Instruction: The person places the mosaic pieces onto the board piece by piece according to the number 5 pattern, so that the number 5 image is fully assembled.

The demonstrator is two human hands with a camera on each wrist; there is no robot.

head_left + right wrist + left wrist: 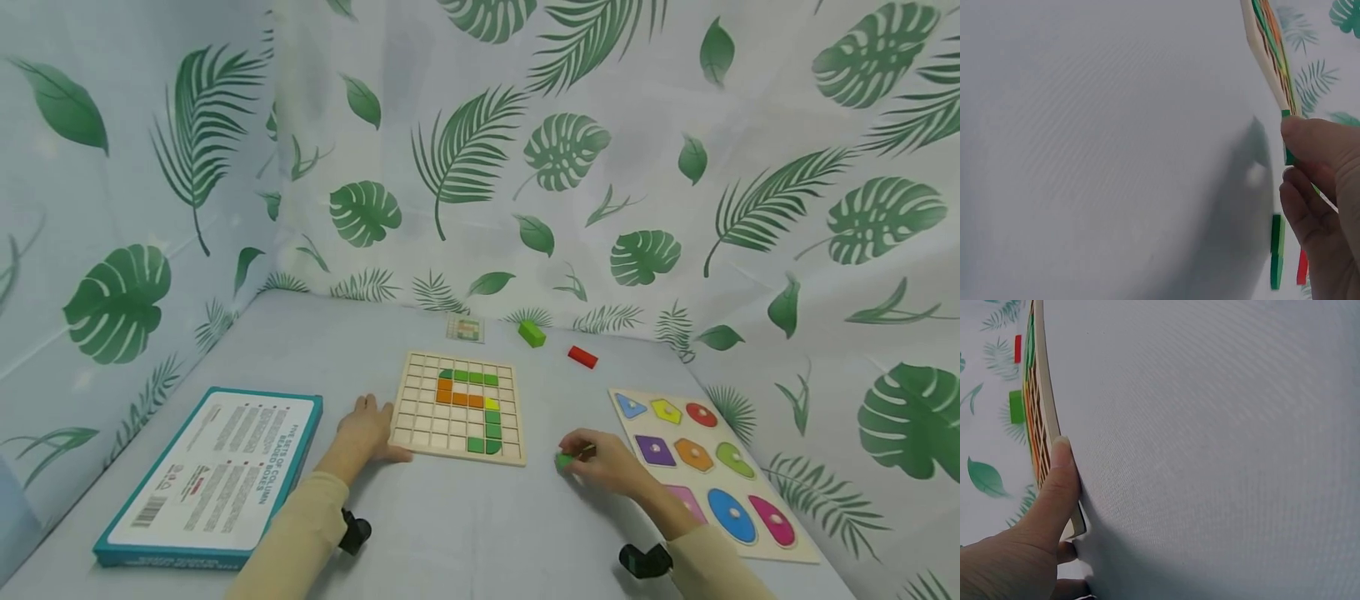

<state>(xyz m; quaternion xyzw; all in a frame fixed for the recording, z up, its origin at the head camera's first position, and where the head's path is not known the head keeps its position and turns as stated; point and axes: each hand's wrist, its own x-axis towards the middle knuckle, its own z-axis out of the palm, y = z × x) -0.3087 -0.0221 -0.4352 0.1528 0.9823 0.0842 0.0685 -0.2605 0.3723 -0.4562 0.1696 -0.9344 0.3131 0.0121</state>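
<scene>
A wooden grid board (457, 408) lies mid-table with green, orange and yellow tiles forming a winding path. At its near left corner rests my left hand (363, 433), thumb (1063, 456) against the front edge and fingers beside the left edge. My right hand (603, 460) is right of the board, apart from it, and pinches a small green tile (1288, 156) between thumb and fingertips. Below that hand in the right wrist view show more green pieces (1277, 250); whether they are in the hand or beyond it, I cannot tell.
A flat teal-edged box (217, 475) lies at left. At right is a shape puzzle board (660, 417) with knobbed pieces. Behind the grid board are a small pattern card (466, 328), a green block (532, 333) and a red block (582, 357). Leaf-patterned cloth walls (585, 208) enclose the table.
</scene>
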